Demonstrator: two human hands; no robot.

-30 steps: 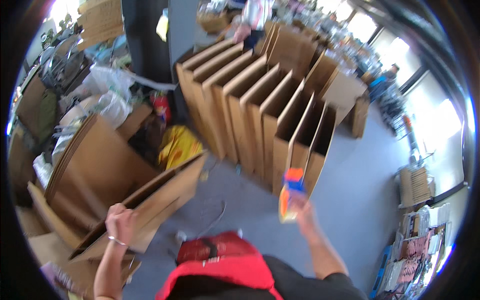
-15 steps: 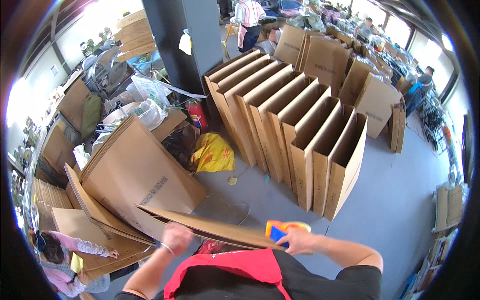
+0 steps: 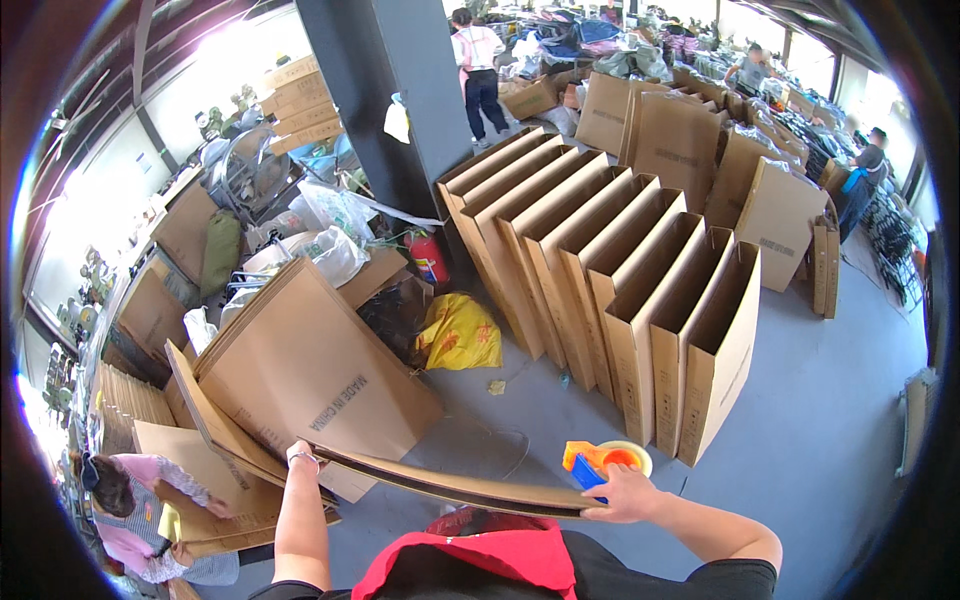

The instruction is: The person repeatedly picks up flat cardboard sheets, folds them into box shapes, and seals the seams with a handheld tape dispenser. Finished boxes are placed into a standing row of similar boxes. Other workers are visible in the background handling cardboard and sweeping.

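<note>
Head-worn left fisheye, facing down, near left hand [image 3: 303,455], right hand [image 3: 624,496]

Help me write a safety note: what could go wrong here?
The right hand holds an orange and blue plastic tape dispenser while touching a narrow brown cardboard carton; either might slip. The row of upright brown cardboard cartons could topple if knocked. The yellow plastic bag on the floor might trip someone.

My right hand [image 3: 622,497] covers part of the tape dispenser [image 3: 588,456], and the inside of the flat carton [image 3: 500,487] shows me only a dark slit. By the floor's [image 3: 820,400] right edge, a brown stack [image 3: 914,420] is cut off, too small to identify.
</note>
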